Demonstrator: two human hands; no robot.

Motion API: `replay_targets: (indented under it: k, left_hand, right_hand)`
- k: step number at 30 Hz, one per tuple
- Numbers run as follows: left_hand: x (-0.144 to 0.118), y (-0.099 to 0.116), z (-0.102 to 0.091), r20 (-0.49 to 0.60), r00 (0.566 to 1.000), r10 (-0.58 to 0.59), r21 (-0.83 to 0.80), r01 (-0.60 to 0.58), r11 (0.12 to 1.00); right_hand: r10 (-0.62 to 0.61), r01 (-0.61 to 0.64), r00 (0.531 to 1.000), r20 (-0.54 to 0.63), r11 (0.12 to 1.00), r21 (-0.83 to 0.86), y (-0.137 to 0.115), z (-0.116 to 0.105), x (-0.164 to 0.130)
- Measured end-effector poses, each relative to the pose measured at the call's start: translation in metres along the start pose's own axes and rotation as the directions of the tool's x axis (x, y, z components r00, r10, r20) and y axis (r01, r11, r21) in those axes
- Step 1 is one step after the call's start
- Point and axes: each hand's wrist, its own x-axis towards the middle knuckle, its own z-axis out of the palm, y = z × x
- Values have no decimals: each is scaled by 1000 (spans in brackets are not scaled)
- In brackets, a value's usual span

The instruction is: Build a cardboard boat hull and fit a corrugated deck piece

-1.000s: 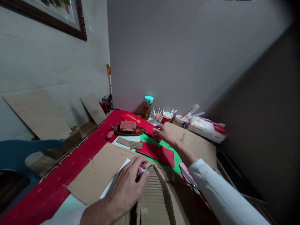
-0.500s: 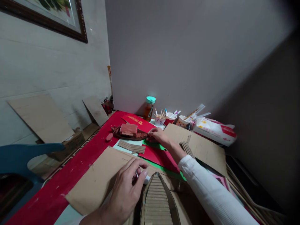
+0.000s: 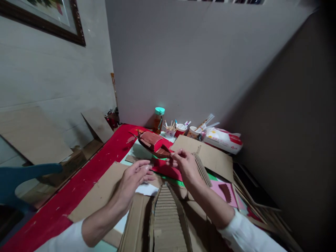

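Observation:
A dark red-brown model boat (image 3: pixel 151 141) with a curved roof is lifted off the table and tilted. My right hand (image 3: pixel 184 163) pinches its near right end between thumb and fingers. Just below and left of it my left hand (image 3: pixel 135 176) reaches out with its fingers apart and nothing in them. A larger cardboard boat hull (image 3: pixel 169 218) with a ribbed floor lies at the near middle, pointing away from me, between my forearms. Behind my left hand a strip of corrugated cardboard (image 3: pixel 131 159) is partly covered.
Flat cardboard sheets (image 3: pixel 102 189) lie on the red tablecloth (image 3: pixel 65 199). At the back stand a bottle (image 3: pixel 158 120), cups with sticks and pens (image 3: pixel 181 129), and a tissue pack (image 3: pixel 223 140). Stacked boards (image 3: pixel 256 187) are at right, a blue chair (image 3: pixel 26 175) at left.
My right hand has raised the model boat off the table and brought it closer, tilted. My left hand has moved away from the hull toward the boat, its fingers opening. The view has shifted right.

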Motion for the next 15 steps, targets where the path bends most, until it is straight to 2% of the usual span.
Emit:
replay_targets:
  k: [3,6,11,15]
  left_hand:
    - [-5,7,11,68,998,-7,-108,15,994]
    - [-15,14,19,165,985,56,-200,-22,979]
    - [-31,21,26,124,989,83,-196,-58,979]
    - [-39,22,29,128,989,72,-183,-48,982]
  right_hand:
    - [-80,82,996,-28,993,87,-4,1,-36]
    - [-122,123,992,-13,983,134,-8,6,-69]
    - [-107,101,993,42,986,129,-10,10,-106]
    - [-51,38,991,123,993,111,-11,3,-122]
